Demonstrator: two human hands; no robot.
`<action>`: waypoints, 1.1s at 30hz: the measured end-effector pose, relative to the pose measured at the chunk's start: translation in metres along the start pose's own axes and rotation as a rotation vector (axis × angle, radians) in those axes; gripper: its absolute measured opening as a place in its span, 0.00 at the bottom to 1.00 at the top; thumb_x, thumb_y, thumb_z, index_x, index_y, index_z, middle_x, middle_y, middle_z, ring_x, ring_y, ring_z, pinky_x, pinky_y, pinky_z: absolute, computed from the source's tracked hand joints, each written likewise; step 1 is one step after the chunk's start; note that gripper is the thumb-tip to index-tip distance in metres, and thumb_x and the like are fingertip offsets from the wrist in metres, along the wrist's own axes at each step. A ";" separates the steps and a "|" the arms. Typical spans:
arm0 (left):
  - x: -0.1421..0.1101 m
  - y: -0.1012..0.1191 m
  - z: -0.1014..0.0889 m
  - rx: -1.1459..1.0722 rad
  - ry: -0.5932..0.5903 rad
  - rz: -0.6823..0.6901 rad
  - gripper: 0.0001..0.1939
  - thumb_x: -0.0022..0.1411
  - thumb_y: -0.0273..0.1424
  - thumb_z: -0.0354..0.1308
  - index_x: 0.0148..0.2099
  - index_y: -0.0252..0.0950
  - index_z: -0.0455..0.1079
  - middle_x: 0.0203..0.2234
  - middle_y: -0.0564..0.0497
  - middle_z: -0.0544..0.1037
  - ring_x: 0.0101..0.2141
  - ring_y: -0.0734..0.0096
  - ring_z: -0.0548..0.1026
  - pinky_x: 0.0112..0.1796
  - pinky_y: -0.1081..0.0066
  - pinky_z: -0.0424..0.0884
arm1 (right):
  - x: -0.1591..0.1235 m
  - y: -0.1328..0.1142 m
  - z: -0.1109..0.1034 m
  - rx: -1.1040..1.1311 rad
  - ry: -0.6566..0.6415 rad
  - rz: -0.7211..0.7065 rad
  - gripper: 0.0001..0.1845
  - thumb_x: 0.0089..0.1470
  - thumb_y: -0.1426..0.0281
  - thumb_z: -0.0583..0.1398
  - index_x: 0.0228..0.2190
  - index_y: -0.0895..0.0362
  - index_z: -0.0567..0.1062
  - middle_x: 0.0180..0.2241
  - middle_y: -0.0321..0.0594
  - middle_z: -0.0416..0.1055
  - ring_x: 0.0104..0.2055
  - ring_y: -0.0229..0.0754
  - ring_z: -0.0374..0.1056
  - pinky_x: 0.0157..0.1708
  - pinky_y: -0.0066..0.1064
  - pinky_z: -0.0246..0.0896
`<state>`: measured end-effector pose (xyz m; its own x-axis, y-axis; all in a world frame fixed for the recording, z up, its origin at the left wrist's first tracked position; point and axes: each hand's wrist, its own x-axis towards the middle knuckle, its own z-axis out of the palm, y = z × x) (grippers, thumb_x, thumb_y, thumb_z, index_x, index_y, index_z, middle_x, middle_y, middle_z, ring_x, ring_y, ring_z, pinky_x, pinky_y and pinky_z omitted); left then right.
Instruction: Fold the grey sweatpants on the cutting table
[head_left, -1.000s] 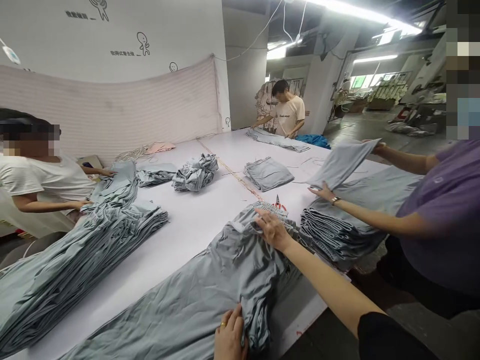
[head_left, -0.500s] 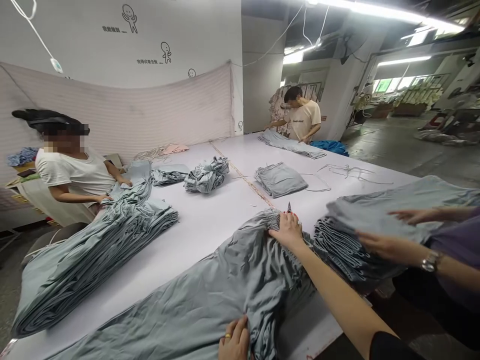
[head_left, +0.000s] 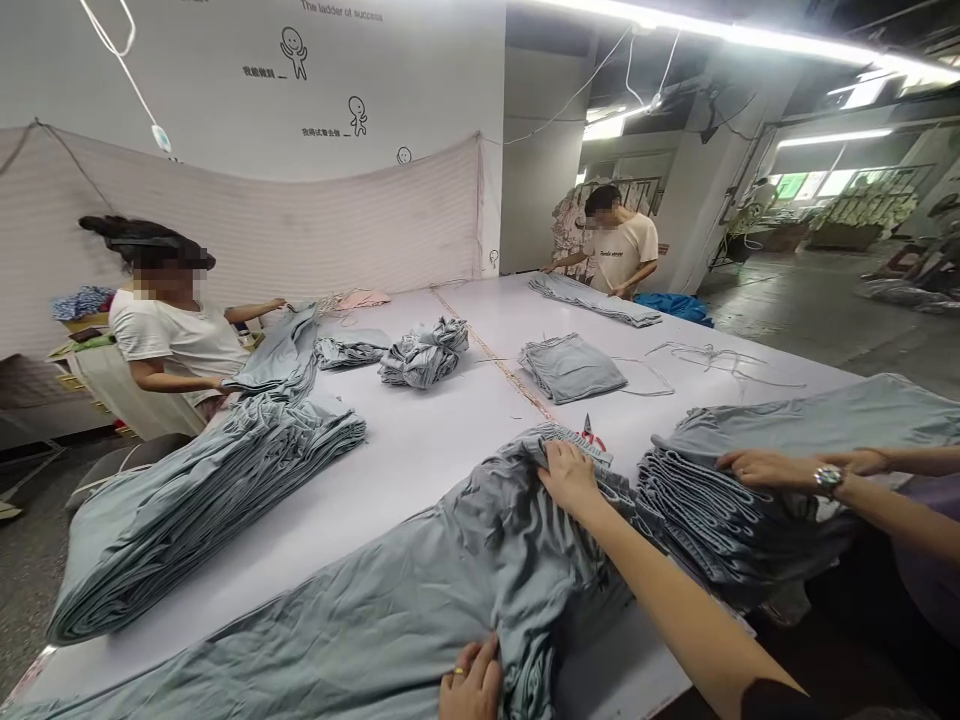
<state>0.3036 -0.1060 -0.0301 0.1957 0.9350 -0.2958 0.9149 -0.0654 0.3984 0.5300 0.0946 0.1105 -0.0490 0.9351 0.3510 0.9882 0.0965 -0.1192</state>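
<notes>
A pile of grey-green trousers (head_left: 375, 610) with gathered elastic waists stretches across the near side of the table. At its far end, my right hand (head_left: 571, 482) has its fingers curled over bunched cloth just below the waistband and grips it. My left hand (head_left: 472, 682), a ring on one finger, is closed on the crotch-side edge of the top pair at the bottom of the view; its fingertips press into a fold. Just beyond my right hand lie red-handled scissors (head_left: 590, 435), blades pointing away.
Co-workers stand at left, far side and right, handling similar cloth. A thick folded stack (head_left: 202, 520) lies at left, another stack (head_left: 697, 510) at right near a co-worker's hands. Small bundles (head_left: 424, 355), a folded pile (head_left: 574, 368) and loose ties (head_left: 720, 360) lie mid-table.
My right hand has curled its fingers tighter into the cloth below the waistband, exposing more of the scissors. The right co-worker's hands have shifted on their stack; the left co-worker has lifted some cloth.
</notes>
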 end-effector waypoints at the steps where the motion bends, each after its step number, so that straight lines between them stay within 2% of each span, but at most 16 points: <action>1: -0.002 0.002 -0.006 -0.016 -0.041 0.005 0.24 0.48 0.27 0.53 0.49 0.46 0.71 0.64 0.64 0.61 0.63 0.59 0.59 0.52 0.56 0.66 | 0.002 -0.003 0.003 -0.009 -0.023 -0.009 0.21 0.56 0.71 0.55 0.51 0.62 0.68 0.55 0.58 0.66 0.59 0.60 0.57 0.54 0.53 0.55; 4: -0.007 0.008 -0.017 -0.059 -0.076 0.004 0.24 0.47 0.28 0.53 0.50 0.44 0.70 0.65 0.61 0.60 0.63 0.59 0.57 0.54 0.57 0.64 | -0.009 -0.010 0.013 -0.085 0.009 -0.145 0.22 0.58 0.73 0.52 0.54 0.58 0.67 0.57 0.55 0.65 0.60 0.57 0.56 0.57 0.52 0.50; 8: -0.020 0.016 -0.020 -0.125 0.026 0.036 0.22 0.52 0.28 0.51 0.50 0.43 0.69 0.64 0.58 0.63 0.62 0.62 0.59 0.56 0.58 0.61 | -0.016 0.002 0.014 -0.188 0.014 -0.224 0.21 0.60 0.75 0.47 0.52 0.56 0.69 0.45 0.54 0.71 0.45 0.53 0.66 0.44 0.42 0.59; 10: -0.025 0.019 -0.019 -0.147 0.063 0.077 0.22 0.53 0.26 0.49 0.51 0.42 0.67 0.63 0.56 0.64 0.62 0.64 0.59 0.56 0.59 0.61 | 0.001 0.017 0.007 -0.179 -0.010 -0.244 0.22 0.59 0.75 0.46 0.51 0.58 0.69 0.42 0.53 0.70 0.42 0.52 0.66 0.40 0.40 0.60; 14: -0.024 0.031 -0.016 -0.145 0.094 0.217 0.25 0.51 0.21 0.47 0.52 0.41 0.65 0.66 0.54 0.58 0.64 0.66 0.56 0.56 0.58 0.61 | 0.053 0.045 -0.006 -0.153 -0.053 -0.339 0.20 0.58 0.73 0.49 0.51 0.59 0.67 0.42 0.53 0.69 0.45 0.52 0.64 0.42 0.38 0.60; 17: -0.013 0.045 -0.013 -0.155 0.053 0.206 0.24 0.49 0.22 0.48 0.50 0.40 0.65 0.67 0.53 0.54 0.65 0.62 0.54 0.56 0.49 0.60 | 0.070 0.051 -0.004 -0.139 -0.082 -0.383 0.19 0.56 0.71 0.52 0.50 0.58 0.67 0.42 0.51 0.69 0.45 0.51 0.64 0.42 0.37 0.60; 20: -0.008 0.055 -0.017 -0.174 0.025 0.157 0.23 0.49 0.26 0.50 0.49 0.39 0.65 0.68 0.50 0.53 0.66 0.56 0.52 0.56 0.42 0.59 | 0.062 0.052 0.004 -0.131 -0.067 -0.360 0.23 0.57 0.68 0.52 0.54 0.61 0.63 0.44 0.53 0.69 0.45 0.53 0.64 0.42 0.38 0.61; 22: -0.013 0.059 -0.025 -0.233 -0.058 0.195 0.25 0.50 0.27 0.52 0.52 0.39 0.65 0.68 0.49 0.53 0.67 0.56 0.50 0.58 0.42 0.58 | 0.053 0.054 0.008 -0.125 -0.030 -0.325 0.28 0.58 0.65 0.51 0.57 0.64 0.58 0.46 0.56 0.68 0.46 0.55 0.64 0.42 0.40 0.61; 24: -0.021 0.061 -0.039 -0.351 -0.193 0.276 0.29 0.50 0.30 0.56 0.57 0.40 0.63 0.68 0.47 0.53 0.66 0.56 0.52 0.61 0.43 0.53 | 0.044 0.059 0.009 -0.120 0.040 -0.313 0.32 0.59 0.64 0.51 0.60 0.65 0.53 0.49 0.59 0.67 0.48 0.56 0.64 0.42 0.42 0.62; 26: -0.030 0.055 -0.055 -0.530 -0.235 0.305 0.32 0.51 0.33 0.59 0.61 0.43 0.62 0.64 0.46 0.62 0.62 0.58 0.61 0.61 0.50 0.57 | 0.037 0.061 0.006 -0.125 0.137 -0.331 0.36 0.59 0.63 0.52 0.63 0.63 0.46 0.53 0.60 0.65 0.49 0.57 0.65 0.42 0.45 0.63; 27: -0.034 0.049 -0.062 -0.595 -0.176 0.272 0.30 0.54 0.34 0.57 0.60 0.42 0.63 0.61 0.46 0.67 0.59 0.59 0.67 0.60 0.53 0.61 | 0.033 0.061 0.004 -0.133 0.197 -0.334 0.39 0.59 0.62 0.53 0.65 0.62 0.42 0.54 0.61 0.64 0.50 0.58 0.65 0.43 0.47 0.63; 29: -0.041 0.030 -0.073 -0.569 0.078 0.096 0.23 0.61 0.34 0.50 0.58 0.38 0.67 0.56 0.44 0.73 0.56 0.60 0.69 0.59 0.55 0.63 | 0.022 0.055 0.000 -0.162 0.333 -0.306 0.44 0.58 0.62 0.54 0.66 0.64 0.38 0.57 0.66 0.60 0.54 0.63 0.63 0.46 0.53 0.62; 30: -0.044 0.019 -0.075 -0.479 0.196 -0.017 0.22 0.63 0.35 0.47 0.57 0.36 0.68 0.58 0.42 0.70 0.59 0.56 0.66 0.61 0.51 0.59 | 0.015 0.051 -0.002 -0.174 0.397 -0.291 0.45 0.58 0.62 0.55 0.66 0.65 0.37 0.59 0.69 0.58 0.57 0.65 0.61 0.49 0.56 0.60; 31: -0.047 0.008 -0.076 -0.372 0.254 -0.103 0.23 0.64 0.37 0.46 0.57 0.36 0.68 0.62 0.41 0.65 0.64 0.50 0.58 0.64 0.44 0.50 | 0.008 0.046 -0.002 -0.178 0.442 -0.310 0.44 0.58 0.64 0.55 0.66 0.64 0.38 0.61 0.68 0.56 0.60 0.66 0.58 0.53 0.58 0.57; 33: -0.054 -0.005 -0.071 -0.241 0.198 -0.137 0.29 0.64 0.45 0.48 0.63 0.40 0.61 0.68 0.41 0.51 0.67 0.43 0.42 0.62 0.34 0.31 | -0.003 0.036 0.000 -0.135 0.439 -0.441 0.41 0.59 0.68 0.53 0.67 0.55 0.40 0.64 0.58 0.55 0.64 0.62 0.54 0.59 0.59 0.49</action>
<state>0.2635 -0.1310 0.0454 -0.0172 0.9804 -0.1962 0.8137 0.1278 0.5671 0.5655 0.0955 0.1049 -0.4197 0.5879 0.6915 0.8997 0.3699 0.2316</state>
